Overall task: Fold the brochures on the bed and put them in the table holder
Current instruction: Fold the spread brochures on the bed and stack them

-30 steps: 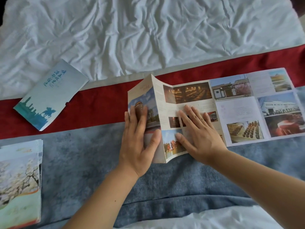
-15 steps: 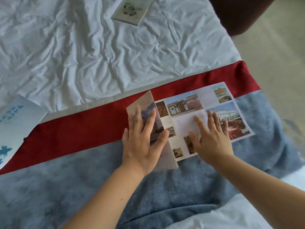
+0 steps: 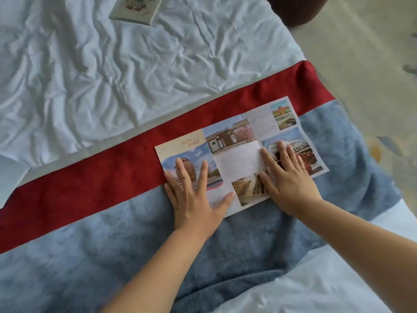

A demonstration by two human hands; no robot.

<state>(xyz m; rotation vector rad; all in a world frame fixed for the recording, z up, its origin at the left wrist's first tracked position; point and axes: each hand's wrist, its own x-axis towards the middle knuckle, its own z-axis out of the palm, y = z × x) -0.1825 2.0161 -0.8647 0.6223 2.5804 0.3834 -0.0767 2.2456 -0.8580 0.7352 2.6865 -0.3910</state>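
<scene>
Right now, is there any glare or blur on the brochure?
Head view: soft, even light, no glare on the brochure; head view: its small print is blurred past reading; head view: left hand and right hand cast only faint shadows.

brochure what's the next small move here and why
Probably slide the left hand along the left edge of the brochure to sharpen that crease. The cover panel already lies flat under its straight fingers, the right hand presses flat on the panels to the right, and those are not yet folded, so setting this crease first seems sensible.
</scene>
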